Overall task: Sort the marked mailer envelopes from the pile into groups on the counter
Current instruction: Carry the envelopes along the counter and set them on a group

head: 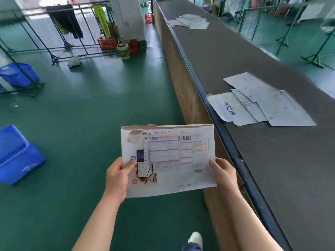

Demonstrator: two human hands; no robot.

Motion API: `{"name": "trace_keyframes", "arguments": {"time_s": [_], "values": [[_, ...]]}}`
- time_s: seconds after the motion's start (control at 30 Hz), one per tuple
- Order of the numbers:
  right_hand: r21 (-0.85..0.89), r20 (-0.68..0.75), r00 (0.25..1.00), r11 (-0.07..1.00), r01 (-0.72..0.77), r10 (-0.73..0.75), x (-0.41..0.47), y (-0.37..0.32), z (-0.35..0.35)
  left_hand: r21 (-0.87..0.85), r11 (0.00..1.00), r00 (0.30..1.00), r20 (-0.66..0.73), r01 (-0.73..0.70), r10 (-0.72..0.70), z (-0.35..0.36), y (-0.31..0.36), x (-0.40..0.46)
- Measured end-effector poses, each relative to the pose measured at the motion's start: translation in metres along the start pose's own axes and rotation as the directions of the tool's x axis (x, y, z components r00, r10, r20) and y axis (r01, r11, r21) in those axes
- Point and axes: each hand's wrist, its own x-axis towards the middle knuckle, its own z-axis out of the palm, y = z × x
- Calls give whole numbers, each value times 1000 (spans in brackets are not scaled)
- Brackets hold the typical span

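Green flooring is running beside a long grey table (272, 160), which is carrying a near group (261, 104) of pale mailers, one marked with handwritten characters, and a far group (190, 21) well apart up the surface. Both hands are holding one mailer (168, 160) over the floor, short of the table edge. The left hand (117, 176) is pinching the lower left corner, thumb lying on the printed face; the right hand (224, 174) is gripping the right edge, fingers curled behind. The label and a scrawled black mark are facing upward, so reading appears to be the step in hand. Doing it well probably means keeping the face flat and level, checking the mark against each group's marking, then laying the mailer squarely on the matching group without disturbing its neighbours. A blue bin (16, 156) is standing on the floor at left.
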Motion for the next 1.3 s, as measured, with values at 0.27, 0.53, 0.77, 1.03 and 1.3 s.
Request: {"name": "trace_keyframes", "arguments": {"time_s": [0.27,0.53,0.77,1.03,1.3], "values": [[-88,-4,999,995,-48,48,169,-76,52,-92,993,997,-29,67,-70,82,34,186],[-261,60,998,965,-4,20,365,-162,199,-98,980,984,60,175,-170,103,81,437],[-297,-2,994,949,106,-111,487,-271,304,-92,982,979,136,165,-151,120,176,605],[-211,-24,995,973,91,-98,675,-332,404,-4,988,982,114,152,-150,170,206,783],[27,-20,999,999,-33,34,891,-431,485,91,985,983,97,145,-154,274,301,1004]]}}
